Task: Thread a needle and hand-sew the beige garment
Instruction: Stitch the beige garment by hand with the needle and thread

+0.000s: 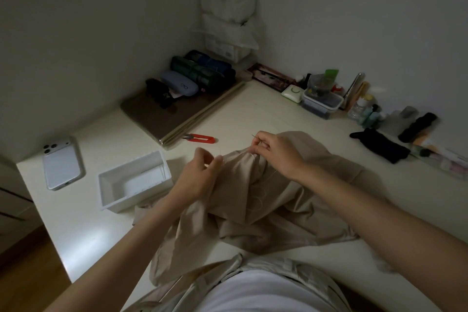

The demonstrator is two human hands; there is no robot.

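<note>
White box sits just left of the left hand. Left hand: fingers curled, pinching a raised fold of the beige garment, which lies bunched beneath both hands. Right hand: fingertips pinch the needle just above that fold; thread loops below. Judgement: cloth is soft, light and floppy; hold it with 2 fingers close beside the stitch line.

White phone left of white box; red snips behind.

No legible txt anywhere.
</note>
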